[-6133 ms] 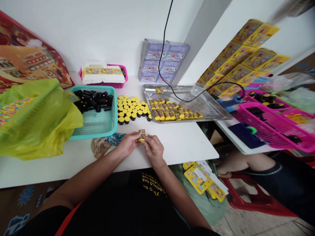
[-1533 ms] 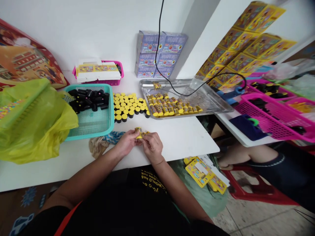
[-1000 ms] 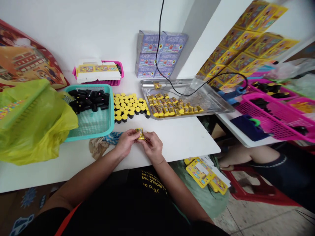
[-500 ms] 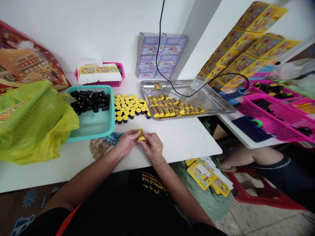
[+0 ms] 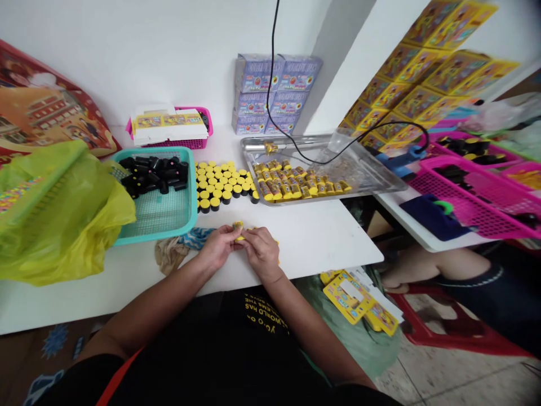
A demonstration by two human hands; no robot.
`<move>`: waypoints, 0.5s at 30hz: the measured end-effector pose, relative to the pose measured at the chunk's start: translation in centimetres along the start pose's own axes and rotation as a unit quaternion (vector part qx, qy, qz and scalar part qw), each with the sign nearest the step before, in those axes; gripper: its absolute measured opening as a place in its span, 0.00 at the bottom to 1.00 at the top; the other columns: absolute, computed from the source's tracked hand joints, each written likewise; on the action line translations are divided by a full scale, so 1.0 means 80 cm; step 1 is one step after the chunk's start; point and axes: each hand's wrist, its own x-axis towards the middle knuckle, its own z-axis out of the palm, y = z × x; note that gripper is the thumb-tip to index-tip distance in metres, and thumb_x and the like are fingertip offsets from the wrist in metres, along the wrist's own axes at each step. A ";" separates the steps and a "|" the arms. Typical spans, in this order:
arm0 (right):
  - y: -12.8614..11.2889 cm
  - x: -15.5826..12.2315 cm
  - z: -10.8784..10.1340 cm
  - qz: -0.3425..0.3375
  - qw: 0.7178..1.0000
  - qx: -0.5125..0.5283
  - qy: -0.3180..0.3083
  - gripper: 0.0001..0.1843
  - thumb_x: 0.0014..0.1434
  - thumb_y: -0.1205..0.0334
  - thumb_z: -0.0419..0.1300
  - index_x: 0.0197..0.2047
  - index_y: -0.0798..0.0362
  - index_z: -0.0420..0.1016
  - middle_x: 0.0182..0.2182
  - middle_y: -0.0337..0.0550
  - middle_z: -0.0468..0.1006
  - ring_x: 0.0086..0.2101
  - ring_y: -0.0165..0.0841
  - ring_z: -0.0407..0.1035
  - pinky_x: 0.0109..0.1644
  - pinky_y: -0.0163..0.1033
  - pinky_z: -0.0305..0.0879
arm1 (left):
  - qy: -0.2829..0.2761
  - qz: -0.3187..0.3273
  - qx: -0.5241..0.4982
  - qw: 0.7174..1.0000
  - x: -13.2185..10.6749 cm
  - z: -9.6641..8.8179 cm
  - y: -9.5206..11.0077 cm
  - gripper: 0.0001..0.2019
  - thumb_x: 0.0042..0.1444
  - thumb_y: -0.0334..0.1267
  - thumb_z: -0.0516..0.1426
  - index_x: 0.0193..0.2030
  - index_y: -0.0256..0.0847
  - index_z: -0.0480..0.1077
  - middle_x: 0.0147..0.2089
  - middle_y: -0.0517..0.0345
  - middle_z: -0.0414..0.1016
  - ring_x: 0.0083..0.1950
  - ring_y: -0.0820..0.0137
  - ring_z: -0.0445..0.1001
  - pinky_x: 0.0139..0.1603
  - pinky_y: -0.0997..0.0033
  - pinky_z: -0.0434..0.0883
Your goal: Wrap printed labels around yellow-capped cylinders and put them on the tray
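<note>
Shifted since the last frame, 1 yellow tube (image 5: 238, 225) shows less, clamped between left hand (image 5: 217, 248) and right hand (image 5: 262, 254).

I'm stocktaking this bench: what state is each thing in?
Left hand: pinching a yellow-wrapped piece
Right hand: also on that piece
Yellow-capped cylinders: upright in rows
Black cylinders: lying loose in a teal basket
Steel tray: holding yellow-wrapped cylinders in rows
Lilac boxes: stacked

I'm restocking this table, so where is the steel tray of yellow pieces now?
In the head view, the steel tray sits right of the rows of yellow-capped black tubes, beyond the person's right hand.
</note>
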 end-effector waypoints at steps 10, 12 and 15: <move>0.003 -0.001 0.000 0.014 1.000 0.006 0.025 0.13 0.61 0.66 0.61 0.49 0.46 0.77 0.34 0.43 0.78 0.36 0.35 0.71 0.39 0.43 0.73 | -0.006 0.006 0.014 1.000 0.000 0.000 0.000 0.14 0.45 0.39 0.69 0.32 0.36 0.70 0.30 0.56 0.76 0.29 0.71 0.74 0.33 0.70 0.70; 0.002 -0.002 -0.001 0.010 1.000 0.008 0.021 0.13 0.61 0.67 0.60 0.49 0.47 0.76 0.35 0.44 0.77 0.36 0.35 0.71 0.39 0.43 0.73 | -0.007 0.016 0.009 1.000 0.000 0.000 0.001 0.14 0.44 0.37 0.70 0.34 0.36 0.71 0.31 0.57 0.76 0.29 0.72 0.74 0.34 0.71 0.69; -0.001 -0.002 -0.004 0.014 1.000 0.014 0.020 0.10 0.62 0.69 0.58 0.42 0.47 0.77 0.34 0.43 0.77 0.36 0.34 0.72 0.38 0.42 0.73 | -0.022 0.018 0.028 0.999 -0.002 0.002 0.002 0.18 0.42 0.37 0.71 0.39 0.36 0.74 0.32 0.57 0.76 0.30 0.73 0.74 0.34 0.72 0.68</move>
